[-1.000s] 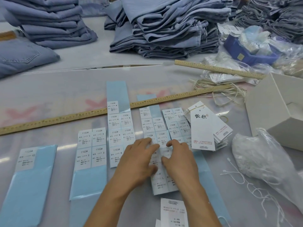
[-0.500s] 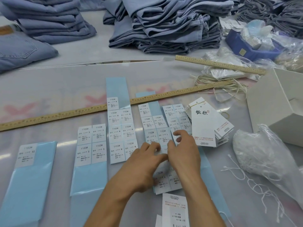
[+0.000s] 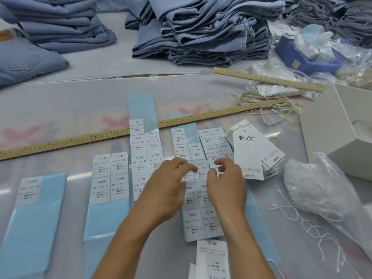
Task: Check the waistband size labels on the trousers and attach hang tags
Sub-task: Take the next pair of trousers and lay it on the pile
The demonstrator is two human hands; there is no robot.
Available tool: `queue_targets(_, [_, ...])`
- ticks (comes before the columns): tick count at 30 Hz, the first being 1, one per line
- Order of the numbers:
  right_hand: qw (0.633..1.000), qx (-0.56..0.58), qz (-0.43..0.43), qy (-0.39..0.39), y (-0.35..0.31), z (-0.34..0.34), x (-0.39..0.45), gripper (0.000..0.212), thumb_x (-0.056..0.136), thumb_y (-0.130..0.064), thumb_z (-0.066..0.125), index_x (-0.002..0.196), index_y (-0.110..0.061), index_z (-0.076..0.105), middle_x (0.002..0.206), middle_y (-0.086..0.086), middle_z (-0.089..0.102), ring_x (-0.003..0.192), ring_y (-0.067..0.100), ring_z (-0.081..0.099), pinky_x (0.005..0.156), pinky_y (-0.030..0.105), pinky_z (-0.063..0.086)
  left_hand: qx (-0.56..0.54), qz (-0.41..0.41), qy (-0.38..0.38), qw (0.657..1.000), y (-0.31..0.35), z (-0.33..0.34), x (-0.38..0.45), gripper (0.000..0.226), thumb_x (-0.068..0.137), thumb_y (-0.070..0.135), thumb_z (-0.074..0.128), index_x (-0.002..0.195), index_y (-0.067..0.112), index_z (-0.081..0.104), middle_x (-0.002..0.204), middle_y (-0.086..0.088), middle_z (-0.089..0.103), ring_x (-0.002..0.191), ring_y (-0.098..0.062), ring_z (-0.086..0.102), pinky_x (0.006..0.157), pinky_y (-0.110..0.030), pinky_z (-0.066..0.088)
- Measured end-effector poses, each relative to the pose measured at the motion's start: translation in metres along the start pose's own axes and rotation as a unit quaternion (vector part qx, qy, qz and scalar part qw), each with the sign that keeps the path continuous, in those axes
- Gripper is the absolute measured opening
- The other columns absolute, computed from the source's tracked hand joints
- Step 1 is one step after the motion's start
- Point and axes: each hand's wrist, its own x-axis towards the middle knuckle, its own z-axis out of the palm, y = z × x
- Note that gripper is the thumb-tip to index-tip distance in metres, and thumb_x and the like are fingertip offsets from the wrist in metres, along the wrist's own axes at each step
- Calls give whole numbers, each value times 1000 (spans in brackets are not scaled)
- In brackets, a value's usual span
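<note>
1. The left hand (image 3: 169, 190) is hovering over the pale-blue backing sheet of white L-size stickers (image 3: 198, 198), fingers loosely curled and reaching right, the fingertips (image 3: 193, 168) apparently brushing one sticker; I cannot tell whether it is gripping anything.
2. The right hand (image 3: 227, 186) is sitting just beside it, thumb and forefinger bent towards each other over the stickers, seemingly pinching at a sticker edge, though the contact is too small to make out.
3. Both hands are covering the middle rows of that sheet, and the blue sheet of XL stickers (image 3: 214, 144) to its right is partly going under the right hand.
4. The stack of white card hang tags with black characters (image 3: 249, 156) is lying just right of the hands.
5. The folded grey-blue trousers (image 3: 203, 31) are piled at the far side; their waistband labels are not showing.
6. A white printed slip (image 3: 211, 260) is running off the near edge.
7. A clear plastic bag of white strings (image 3: 314, 188) is lying at the right, a white cardboard box (image 3: 338, 125) beyond it, contents hidden.
8. A dark blue tray (image 3: 302, 57) at far right is holding crumpled plastic packets.
</note>
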Motion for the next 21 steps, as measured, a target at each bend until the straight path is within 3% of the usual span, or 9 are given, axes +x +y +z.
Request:
queue_targets(1, [1000,5,-4,7,0,0,-1,25,98,-22,53,122,-27,57,117,-3,56,109,21,55,82,33,44,4,-8,55,998,-2,4,3,41,100,12,58,136,32,57,140,14,49,133,-9,40,112,-30,34])
queue_targets(3, [999,29,-20,26,-1,0,-2,23,98,-19,53,119,-27,59,113,-4,57,104,18,58,79,31,44,30,-20,79,996,-5,14,6,44,101,21,59,143,31,52,152,11,43,142,-11,34,117,-33,30])
queue_targets(7, [979,159,-41,120,-23,3,4,23,96,-8,53,96,-28,65,98,-10,66,89,11,63,70,22,45,92,-33,26,995,-16,33,8,63,99,38,59,155,36,31,169,9,16,156,-15,9,125,-36,6])
queue_targets(9, [975,187,-52,105,-43,12,24,28,94,-3,52,92,-26,68,98,-8,69,89,13,64,71,21,47,94,-34,-9,995,-20,37,4,64,99,41,56,156,37,27,171,7,8,157,-13,0,124,-34,-5])
queue_targets(11, [990,95,-101,21,-63,27,54,28,96,-3,51,102,-20,72,106,-5,69,90,14,64,68,19,44,100,-21,-16,995,-22,42,1,63,99,39,56,155,36,28,171,6,7,156,-13,-3,121,-32,-11])
queue_targets(14, [985,-32,-138,-99,-83,58,95,32,98,-2,50,117,-17,72,119,1,70,99,18,65,78,25,48,106,-7,-14,994,-18,45,-2,66,97,33,59,155,35,27,170,2,5,156,-15,-5,116,-31,-18])
queue_targets(19, [951,-155,-249,-98,-70,77,132,22,99,-12,59,114,-17,74,114,-3,67,99,16,64,85,25,48,122,34,-61,990,-23,34,8,69,98,34,56,157,35,21,171,4,-10,156,-14,-14,112,-30,-19])
queue_targets(20, [945,-167,-262,-103,-66,73,137,20,97,-17,62,114,-17,73,110,-5,63,99,15,62,84,24,44,110,37,-53,992,-23,30,8,69,97,39,58,156,37,23,171,2,-7,156,-14,-10,118,-31,-13])
queue_targets(21, [939,-178,-271,-114,-61,69,143,20,95,-22,66,114,-18,73,106,-6,59,98,14,60,83,24,43,97,33,-54,993,-24,31,11,69,91,52,63,152,40,34,171,-1,6,157,-15,5,123,-33,2])
